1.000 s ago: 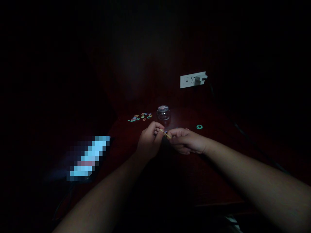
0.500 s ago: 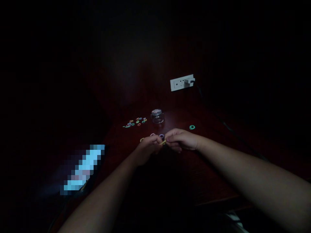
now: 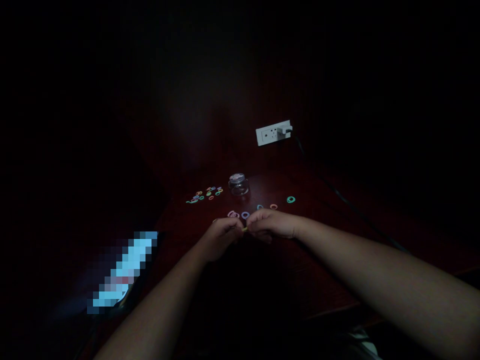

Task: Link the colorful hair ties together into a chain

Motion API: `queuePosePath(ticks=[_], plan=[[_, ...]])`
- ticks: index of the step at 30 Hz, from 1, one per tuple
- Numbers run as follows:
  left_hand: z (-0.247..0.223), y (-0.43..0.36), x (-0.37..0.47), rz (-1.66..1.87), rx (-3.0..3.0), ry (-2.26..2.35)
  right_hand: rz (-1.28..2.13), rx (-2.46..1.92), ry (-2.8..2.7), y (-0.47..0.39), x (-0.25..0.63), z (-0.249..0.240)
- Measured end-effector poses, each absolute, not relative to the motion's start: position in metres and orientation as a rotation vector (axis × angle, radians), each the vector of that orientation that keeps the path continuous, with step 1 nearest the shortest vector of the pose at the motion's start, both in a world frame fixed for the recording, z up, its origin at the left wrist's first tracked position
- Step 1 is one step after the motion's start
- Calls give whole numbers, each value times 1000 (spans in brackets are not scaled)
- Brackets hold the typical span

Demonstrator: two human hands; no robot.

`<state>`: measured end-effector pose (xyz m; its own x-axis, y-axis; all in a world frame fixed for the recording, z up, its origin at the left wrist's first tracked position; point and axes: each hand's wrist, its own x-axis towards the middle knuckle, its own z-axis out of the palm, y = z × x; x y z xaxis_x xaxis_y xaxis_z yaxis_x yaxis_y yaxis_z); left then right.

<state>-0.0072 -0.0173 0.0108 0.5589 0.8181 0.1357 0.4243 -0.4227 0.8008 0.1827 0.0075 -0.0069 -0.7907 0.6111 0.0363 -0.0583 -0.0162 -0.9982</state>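
Between my two hands is a small yellow hair tie, mostly hidden by the fingers. My left hand pinches one end of it and my right hand pinches the other, their fingertips almost meeting. Just beyond the fingers lie a pink hair tie, a purple hair tie, a blue hair tie partly behind my right hand, and an orange hair tie. Farther right is a green hair tie.
A clear lidded jar stands behind the hands on the dark red table. Several coloured hair ties lie scattered to its left. A lit, blurred-out screen is at the left. On the wall is a socket with a plug and cable.
The view has shifted slightly, so everything sits a little farther left and lower. Both hands still pinch the yellow hair tie. The orange and blue ties now show beyond my right hand.
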Motion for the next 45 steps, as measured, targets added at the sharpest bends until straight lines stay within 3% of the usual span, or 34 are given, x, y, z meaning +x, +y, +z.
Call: queuePosePath(ticks=[10,27,32,38,45], plan=[[14,-16,-8,632,2320,999,1769,-633,-1988,7,182,-5],[12,-15,-9,714,2269,1011,1834,-592,-1871,5,181,-5],[11,-16,-7,768,2218,1036,1668,-582,-1746,8,180,-6],[11,-12,-3,1083,2269,1095,1402,-663,-1643,5,175,-2],[9,-13,1,1134,2079,1229,1223,-759,-1571,3,171,-3]])
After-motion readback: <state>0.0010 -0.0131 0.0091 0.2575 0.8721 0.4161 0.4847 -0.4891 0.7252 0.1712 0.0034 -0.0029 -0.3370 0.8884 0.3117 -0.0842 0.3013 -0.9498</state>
